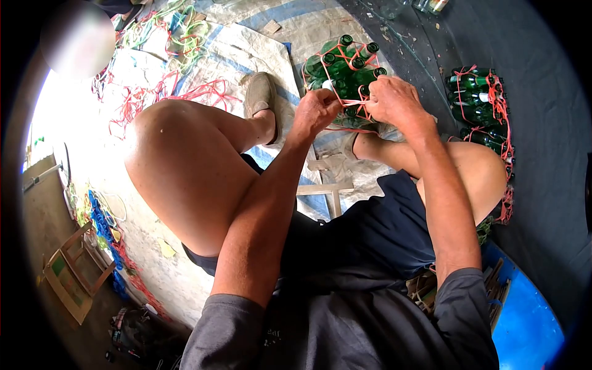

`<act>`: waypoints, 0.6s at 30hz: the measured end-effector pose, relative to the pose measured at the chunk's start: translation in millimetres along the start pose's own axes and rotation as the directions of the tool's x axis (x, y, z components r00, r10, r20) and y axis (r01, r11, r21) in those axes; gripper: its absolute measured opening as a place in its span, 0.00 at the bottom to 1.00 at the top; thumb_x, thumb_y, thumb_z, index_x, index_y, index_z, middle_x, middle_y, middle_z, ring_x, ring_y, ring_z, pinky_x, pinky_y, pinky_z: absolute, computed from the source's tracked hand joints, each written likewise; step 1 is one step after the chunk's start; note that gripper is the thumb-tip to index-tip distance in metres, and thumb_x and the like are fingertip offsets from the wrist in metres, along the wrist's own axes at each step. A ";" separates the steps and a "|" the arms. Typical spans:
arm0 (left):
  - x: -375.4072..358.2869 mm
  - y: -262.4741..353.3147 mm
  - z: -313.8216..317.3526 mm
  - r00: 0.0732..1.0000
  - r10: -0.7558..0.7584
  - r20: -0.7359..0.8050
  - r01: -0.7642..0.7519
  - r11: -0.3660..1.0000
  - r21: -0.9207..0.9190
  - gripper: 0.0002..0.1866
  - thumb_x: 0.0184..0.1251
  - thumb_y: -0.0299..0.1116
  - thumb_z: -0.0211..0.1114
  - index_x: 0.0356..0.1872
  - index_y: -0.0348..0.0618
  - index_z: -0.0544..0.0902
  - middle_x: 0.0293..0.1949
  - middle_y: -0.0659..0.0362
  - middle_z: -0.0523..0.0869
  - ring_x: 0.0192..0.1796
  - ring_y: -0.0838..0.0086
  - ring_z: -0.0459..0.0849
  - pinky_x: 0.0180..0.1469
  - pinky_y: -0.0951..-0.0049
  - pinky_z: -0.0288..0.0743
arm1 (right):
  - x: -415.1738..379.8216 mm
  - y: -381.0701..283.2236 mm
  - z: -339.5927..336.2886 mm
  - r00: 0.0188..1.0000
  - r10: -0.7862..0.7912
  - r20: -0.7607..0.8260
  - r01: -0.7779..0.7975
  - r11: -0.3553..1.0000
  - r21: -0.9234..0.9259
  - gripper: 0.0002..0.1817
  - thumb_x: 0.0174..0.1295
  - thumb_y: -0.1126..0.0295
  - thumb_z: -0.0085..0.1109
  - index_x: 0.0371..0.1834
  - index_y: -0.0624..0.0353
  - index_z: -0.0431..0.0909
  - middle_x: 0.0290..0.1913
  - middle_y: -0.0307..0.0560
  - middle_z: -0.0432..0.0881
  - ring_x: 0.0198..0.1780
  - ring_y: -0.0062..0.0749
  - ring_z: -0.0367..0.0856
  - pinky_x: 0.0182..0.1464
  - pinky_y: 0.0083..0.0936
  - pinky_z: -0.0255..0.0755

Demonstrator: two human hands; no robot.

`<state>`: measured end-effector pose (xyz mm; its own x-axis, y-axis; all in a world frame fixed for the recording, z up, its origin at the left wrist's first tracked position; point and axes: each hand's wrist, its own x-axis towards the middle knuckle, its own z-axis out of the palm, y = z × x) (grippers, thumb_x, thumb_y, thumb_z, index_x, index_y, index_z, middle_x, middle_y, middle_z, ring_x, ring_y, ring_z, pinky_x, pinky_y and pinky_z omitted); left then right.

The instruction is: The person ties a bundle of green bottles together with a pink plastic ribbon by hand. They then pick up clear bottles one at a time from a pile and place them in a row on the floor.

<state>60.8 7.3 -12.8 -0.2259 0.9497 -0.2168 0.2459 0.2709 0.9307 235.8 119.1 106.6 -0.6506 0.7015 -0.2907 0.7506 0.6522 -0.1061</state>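
A bundle of several green glass bottles (346, 69) stands on the ground sheet between my feet, with pinkish-red plastic twine wound around the necks. My left hand (317, 111) is closed at the near left side of the bundle, fingers pinched on the twine (353, 102). At the near right side, my right hand (396, 98) is closed on the same twine. The strand runs taut between both hands, just in front of the bottles. My fingers cover part of the twine and some of the near bottles.
More green bottles tied with red twine (475, 98) lie to the right. Loose red twine (132, 102) and green twine (188, 37) are heaped at the far left. A striped sheet (271, 18) covers the ground. A blue container (524, 314) stands at the lower right.
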 end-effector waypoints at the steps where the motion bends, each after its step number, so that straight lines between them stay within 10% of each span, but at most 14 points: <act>1: 0.1 -1.0 1.3 1.000 0.008 -0.005 -0.008 1.000 -0.020 0.15 0.63 0.40 0.70 0.40 0.38 0.93 0.30 0.47 0.92 0.33 0.58 0.91 0.41 0.60 0.84 | -1.0 0.4 -2.5 1.000 0.015 -0.009 -0.014 1.000 0.008 0.11 0.61 0.65 0.65 0.34 0.63 0.88 0.43 0.61 0.89 0.51 0.62 0.89 0.54 0.53 0.82; 7: 0.2 -4.5 7.4 0.999 0.028 0.044 -0.020 0.986 -0.165 0.14 0.73 0.35 0.69 0.42 0.31 0.88 0.28 0.61 0.84 0.31 0.79 0.76 0.33 0.69 0.71 | -1.3 2.4 -8.9 0.996 0.085 0.013 -0.086 0.996 0.030 0.12 0.66 0.66 0.59 0.39 0.65 0.87 0.46 0.66 0.90 0.53 0.64 0.89 0.56 0.55 0.82; 13: -2.0 -2.1 7.6 0.998 0.057 0.026 -0.053 0.989 -0.140 0.13 0.73 0.35 0.66 0.39 0.32 0.88 0.27 0.62 0.82 0.30 0.79 0.75 0.33 0.68 0.71 | 2.6 15.2 9.2 0.993 0.091 -0.077 -0.084 0.993 0.088 0.11 0.67 0.65 0.59 0.42 0.60 0.85 0.48 0.62 0.90 0.51 0.68 0.87 0.54 0.60 0.79; 18: 0.0 -1.9 10.0 0.999 0.039 0.016 -0.037 0.996 -0.080 0.13 0.69 0.34 0.62 0.41 0.33 0.89 0.27 0.44 0.87 0.29 0.60 0.87 0.39 0.59 0.82 | 8.5 21.0 19.6 0.989 0.085 -0.121 -0.071 0.991 0.115 0.09 0.70 0.67 0.59 0.42 0.60 0.84 0.46 0.64 0.90 0.50 0.68 0.88 0.53 0.59 0.80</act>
<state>69.7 8.4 -17.5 -0.2008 0.9619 -0.1855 0.1781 0.2220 0.9586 248.2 133.2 83.3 -0.5938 0.7839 -0.1813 0.8030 0.5634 -0.1941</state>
